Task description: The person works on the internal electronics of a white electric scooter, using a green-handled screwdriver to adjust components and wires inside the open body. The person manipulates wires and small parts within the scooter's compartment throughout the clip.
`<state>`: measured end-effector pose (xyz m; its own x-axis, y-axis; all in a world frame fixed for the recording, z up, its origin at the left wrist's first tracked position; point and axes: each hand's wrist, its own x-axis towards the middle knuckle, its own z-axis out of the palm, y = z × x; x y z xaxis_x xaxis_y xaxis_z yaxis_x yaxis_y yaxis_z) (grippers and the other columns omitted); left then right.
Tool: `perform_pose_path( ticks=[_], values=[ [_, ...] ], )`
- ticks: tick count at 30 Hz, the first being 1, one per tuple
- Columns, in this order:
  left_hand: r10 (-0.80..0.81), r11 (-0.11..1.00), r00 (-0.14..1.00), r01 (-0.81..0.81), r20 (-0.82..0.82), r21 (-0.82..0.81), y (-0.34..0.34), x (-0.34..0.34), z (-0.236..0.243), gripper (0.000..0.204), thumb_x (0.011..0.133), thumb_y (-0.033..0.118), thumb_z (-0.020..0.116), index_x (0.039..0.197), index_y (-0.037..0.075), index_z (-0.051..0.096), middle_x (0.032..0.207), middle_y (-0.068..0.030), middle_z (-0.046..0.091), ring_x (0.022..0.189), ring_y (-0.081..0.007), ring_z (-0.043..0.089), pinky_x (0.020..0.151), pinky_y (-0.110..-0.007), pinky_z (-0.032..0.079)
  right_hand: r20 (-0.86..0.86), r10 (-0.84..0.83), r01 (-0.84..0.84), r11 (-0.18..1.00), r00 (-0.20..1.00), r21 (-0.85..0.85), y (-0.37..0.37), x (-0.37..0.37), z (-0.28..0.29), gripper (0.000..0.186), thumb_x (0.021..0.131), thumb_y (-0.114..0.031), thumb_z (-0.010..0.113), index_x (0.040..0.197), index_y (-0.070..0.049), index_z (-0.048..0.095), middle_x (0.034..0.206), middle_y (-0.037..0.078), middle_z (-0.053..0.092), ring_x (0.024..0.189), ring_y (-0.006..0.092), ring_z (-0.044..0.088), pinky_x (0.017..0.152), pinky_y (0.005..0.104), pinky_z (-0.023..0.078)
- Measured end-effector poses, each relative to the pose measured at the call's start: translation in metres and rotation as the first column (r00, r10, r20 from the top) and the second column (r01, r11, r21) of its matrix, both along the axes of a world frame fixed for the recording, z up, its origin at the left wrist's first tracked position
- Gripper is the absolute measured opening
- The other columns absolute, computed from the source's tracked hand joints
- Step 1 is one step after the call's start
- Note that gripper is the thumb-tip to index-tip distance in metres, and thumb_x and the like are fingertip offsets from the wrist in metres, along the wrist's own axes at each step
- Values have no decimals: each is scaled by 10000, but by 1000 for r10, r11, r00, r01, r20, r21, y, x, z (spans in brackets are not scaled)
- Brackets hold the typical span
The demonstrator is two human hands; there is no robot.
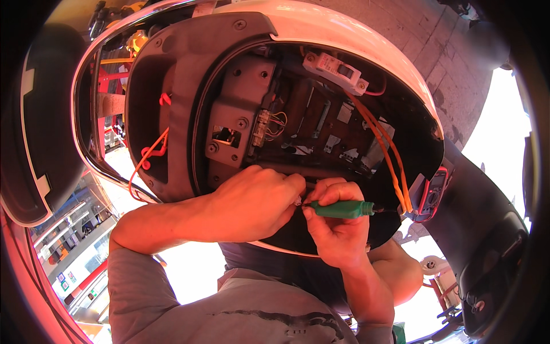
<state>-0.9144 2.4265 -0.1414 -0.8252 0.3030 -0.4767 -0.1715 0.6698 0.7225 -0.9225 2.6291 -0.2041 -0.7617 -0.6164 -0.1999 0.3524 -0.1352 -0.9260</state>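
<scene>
Both my hands are together at the near edge of an open scooter under-seat compartment (329, 152). My left hand (258, 198) is closed with its fingertips pinching a small pale piece (298, 200), mostly hidden by the fingers. My right hand (341, 232) is wrapped round a green-handled tool (341, 209). Its thin dark tip points left and meets the pale piece, or comes very near it. A dark end sticks out at the tool's right; its exact kind is unclear. Beyond my left hand, a small connector with thin wires (263, 127) is fixed by a metal bracket (238, 106).
A white circuit breaker (335, 71) sits at the compartment's far rim, with thick orange wires (381, 135) running down to the right. A red-edged multimeter (436, 186) rests at the right. The dark seat (48, 132) stands at far left. An orange cord (150, 152) hangs nearby.
</scene>
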Motion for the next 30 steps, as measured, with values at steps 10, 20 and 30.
perform_pose_path(
  ticks=[10, 20, 30],
  values=[
    [-6, 1000, 1000, 6, 5, 6, 0, 0, -1, 136, 826, 47, 675, 876, -58, 605, 702, -237, 665, 667, -445, 679, 585, -513, 546, 6, 1, 0, 1000, 1000, -12, 0, -1, 1, 403, 842, 213, 636, 1095, -59, 479, 1133, 128, 539, 956, 144, 578, 881, 280, 500],
    [-9, 1000, 1000, 9, 26, 2, -1, -1, 0, 142, 825, 53, 669, 892, -60, 613, 702, -238, 666, 683, -445, 683, 620, -512, 555, -37, 12, -13, 1000, 999, -10, 0, -3, 2, 391, 838, 198, 653, 1081, -54, 480, 1109, 135, 547, 952, 152, 580, 896, 293, 506],
    [-4, 1000, 998, 4, 59, 10, -1, -2, 2, 141, 832, 53, 658, 904, -62, 616, 708, -245, 664, 694, -453, 682, 629, -524, 550, -42, 16, -16, 1000, 999, 0, 0, -3, 3, 382, 838, 192, 658, 1071, -54, 482, 1093, 131, 548, 964, 166, 584, 892, 307, 520]
  ],
)
